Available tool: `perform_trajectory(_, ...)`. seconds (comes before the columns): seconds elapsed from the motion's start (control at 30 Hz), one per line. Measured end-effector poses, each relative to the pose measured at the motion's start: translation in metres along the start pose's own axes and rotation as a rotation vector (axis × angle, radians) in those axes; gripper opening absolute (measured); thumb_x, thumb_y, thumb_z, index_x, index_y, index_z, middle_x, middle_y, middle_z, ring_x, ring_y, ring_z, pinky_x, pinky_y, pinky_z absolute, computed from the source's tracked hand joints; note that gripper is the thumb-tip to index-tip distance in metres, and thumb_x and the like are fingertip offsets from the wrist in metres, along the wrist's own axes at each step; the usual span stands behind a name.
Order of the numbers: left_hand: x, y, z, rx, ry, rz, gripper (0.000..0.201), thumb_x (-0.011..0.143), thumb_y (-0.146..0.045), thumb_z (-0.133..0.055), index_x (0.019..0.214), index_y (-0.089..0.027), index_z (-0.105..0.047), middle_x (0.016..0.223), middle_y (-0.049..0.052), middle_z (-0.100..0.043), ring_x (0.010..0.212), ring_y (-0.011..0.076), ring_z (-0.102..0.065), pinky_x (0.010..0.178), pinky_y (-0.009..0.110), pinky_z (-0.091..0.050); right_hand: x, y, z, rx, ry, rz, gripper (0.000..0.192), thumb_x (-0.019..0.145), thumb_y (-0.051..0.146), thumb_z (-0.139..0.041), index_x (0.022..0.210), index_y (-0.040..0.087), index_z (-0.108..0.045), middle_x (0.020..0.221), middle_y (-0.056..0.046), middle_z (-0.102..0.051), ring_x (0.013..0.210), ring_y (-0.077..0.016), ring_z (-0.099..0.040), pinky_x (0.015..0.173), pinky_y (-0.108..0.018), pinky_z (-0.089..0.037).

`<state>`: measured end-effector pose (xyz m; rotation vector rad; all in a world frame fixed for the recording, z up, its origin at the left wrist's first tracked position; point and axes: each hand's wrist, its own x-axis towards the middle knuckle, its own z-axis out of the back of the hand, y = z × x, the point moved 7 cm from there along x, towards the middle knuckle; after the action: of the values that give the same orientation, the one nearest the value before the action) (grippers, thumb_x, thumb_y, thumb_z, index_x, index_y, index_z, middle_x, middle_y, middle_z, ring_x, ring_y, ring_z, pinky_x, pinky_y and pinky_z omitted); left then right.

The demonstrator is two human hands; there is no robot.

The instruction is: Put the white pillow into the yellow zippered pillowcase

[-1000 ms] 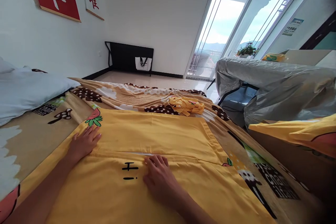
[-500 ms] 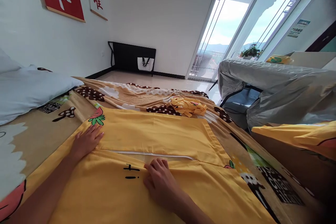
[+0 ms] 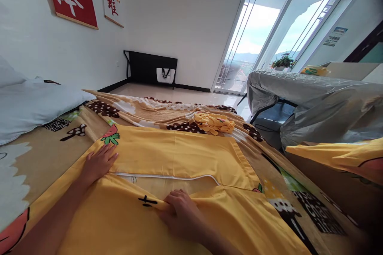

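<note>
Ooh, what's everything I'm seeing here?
Blanket: one, patterned brown, foreground
Yellow cloth: one, yellow, spread on blanket
Crumpled bundle: one, yellow, beyond yellow cloth
Second cloth: one, yellow, right edge
Pillow: at least one, white, left
Wall hangings: two, red and white, left wall
Panel: one, black, against far wall
Bag: one, white, before panel
Sliding door: one, pale-framed, back right
Plant: one, green, near door
Draped furniture: one, silver-grey, right
Package: one, yellow, near draped furniture
Box: one, pale, beside package
Notice: one, pale, right wall
Left hand: one, on yellow cloth
Right hand: one, gripping yellow cloth
</note>
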<state>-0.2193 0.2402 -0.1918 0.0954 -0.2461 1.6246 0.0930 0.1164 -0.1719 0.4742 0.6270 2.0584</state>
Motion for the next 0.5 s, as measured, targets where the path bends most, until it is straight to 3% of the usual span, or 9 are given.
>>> perform_trajectory(0.33, 0.0, -0.001, -0.001, 0.047, 0.059, 0.013, 0.057, 0.091, -0.039, -0.025, 0.14, -0.017, -0.045, 0.149, 0.012, -0.037, 0.139, 0.0294, -0.03, 0.109, 0.058, -0.024, -0.001, 0.006, -0.001, 0.089, 0.043, 0.16, 0.038, 0.071, 0.014, -0.062, 0.053, 0.017, -0.029, 0.054, 0.006, -0.034, 0.06, -0.0081, -0.04, 0.071, -0.023, -0.032)
perform_trajectory(0.5, 0.003, 0.003, -0.006, 0.078, 0.075, -0.001, 0.06, 0.089, -0.04, -0.024, 0.141, -0.016, -0.044, 0.15, 0.01, -0.037, 0.139, 0.0307, -0.031, 0.108, 0.059, -0.026, -0.004, 0.013, 0.005, -0.058, -0.052, 0.205, 0.028, 0.08, 0.022, -0.061, 0.058, 0.017, -0.045, 0.074, 0.001, -0.055, 0.074, -0.0104, -0.048, 0.075, -0.024, -0.033)
